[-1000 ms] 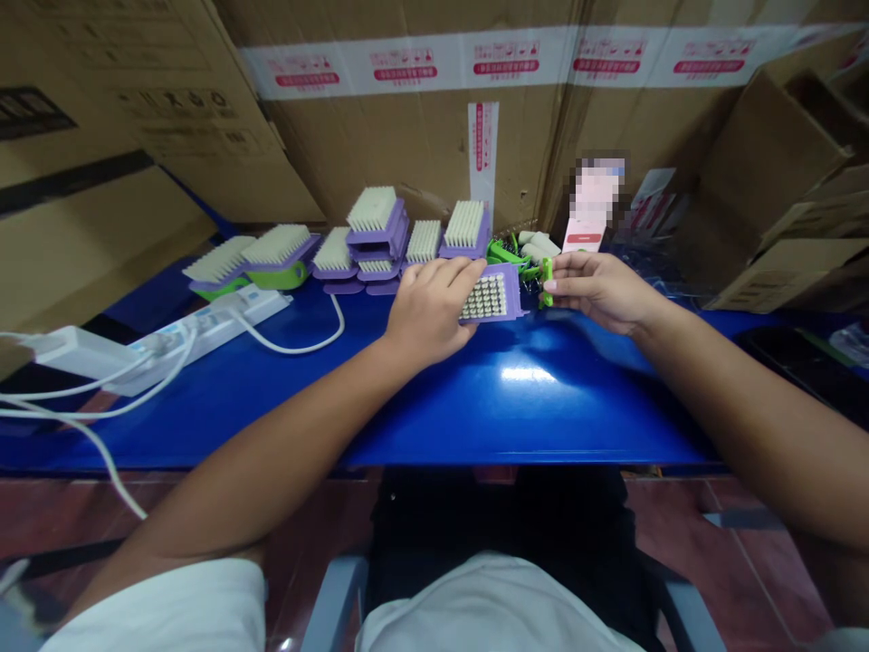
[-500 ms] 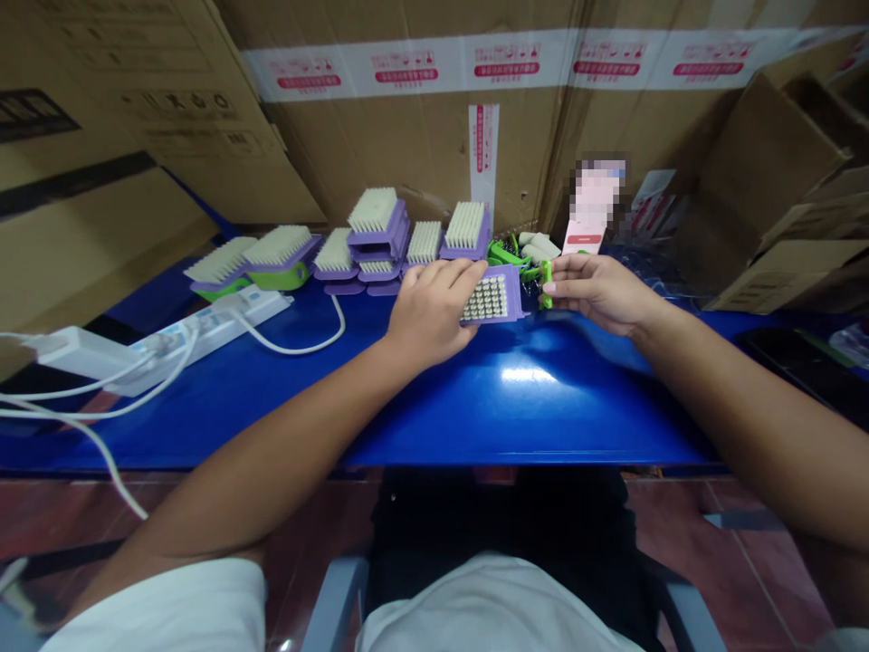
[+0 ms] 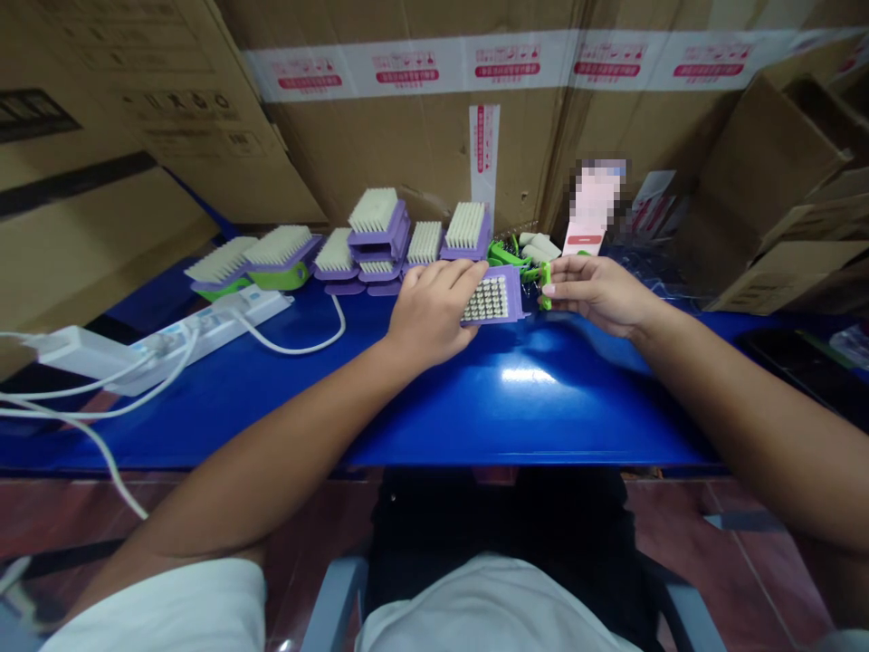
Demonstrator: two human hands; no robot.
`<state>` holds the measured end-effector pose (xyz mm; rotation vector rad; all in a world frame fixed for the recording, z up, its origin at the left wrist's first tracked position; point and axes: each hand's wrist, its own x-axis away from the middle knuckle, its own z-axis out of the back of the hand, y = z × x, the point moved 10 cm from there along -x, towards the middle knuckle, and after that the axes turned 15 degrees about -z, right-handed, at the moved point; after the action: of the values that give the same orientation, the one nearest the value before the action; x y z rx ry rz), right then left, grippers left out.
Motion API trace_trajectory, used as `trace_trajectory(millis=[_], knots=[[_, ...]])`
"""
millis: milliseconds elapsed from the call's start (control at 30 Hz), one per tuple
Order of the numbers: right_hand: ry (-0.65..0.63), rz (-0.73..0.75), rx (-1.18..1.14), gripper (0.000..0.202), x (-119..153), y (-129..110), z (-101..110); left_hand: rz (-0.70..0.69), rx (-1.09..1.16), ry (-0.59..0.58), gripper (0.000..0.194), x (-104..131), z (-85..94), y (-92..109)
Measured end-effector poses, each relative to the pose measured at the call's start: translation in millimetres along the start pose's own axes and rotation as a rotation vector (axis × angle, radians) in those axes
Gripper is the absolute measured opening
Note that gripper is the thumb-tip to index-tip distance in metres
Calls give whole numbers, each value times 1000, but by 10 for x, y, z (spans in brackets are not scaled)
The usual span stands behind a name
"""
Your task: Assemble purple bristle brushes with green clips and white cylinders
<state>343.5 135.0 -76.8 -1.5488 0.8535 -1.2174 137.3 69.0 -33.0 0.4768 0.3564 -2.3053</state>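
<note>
My left hand (image 3: 434,312) is wrapped over a purple brush frame (image 3: 514,294), whose face shows rows of small whitish round ends. A small bright green plastic piece (image 3: 546,286) is pinched between the fingertips of my right hand (image 3: 601,292), just right of the frame and apart from it. Behind the two hands lie loose green parts (image 3: 506,255) and several white cylinders (image 3: 540,246). Purple brushes with pale bristles stand along the back, one of them (image 3: 465,226) right behind my left hand.
A white power strip (image 3: 204,340) with cables lies at the left of the blue table (image 3: 529,417). Large cardboard boxes (image 3: 407,127) stand behind. A pink-screened phone (image 3: 585,226) leans at the back, and a dark object (image 3: 801,362) lies far right.
</note>
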Motion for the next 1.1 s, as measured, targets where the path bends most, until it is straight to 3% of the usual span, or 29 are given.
trace_trajectory(millis=[1100], knots=[[-5,-2,5,42,8,-4,-17,-11,-2,6,74,7,2,4]])
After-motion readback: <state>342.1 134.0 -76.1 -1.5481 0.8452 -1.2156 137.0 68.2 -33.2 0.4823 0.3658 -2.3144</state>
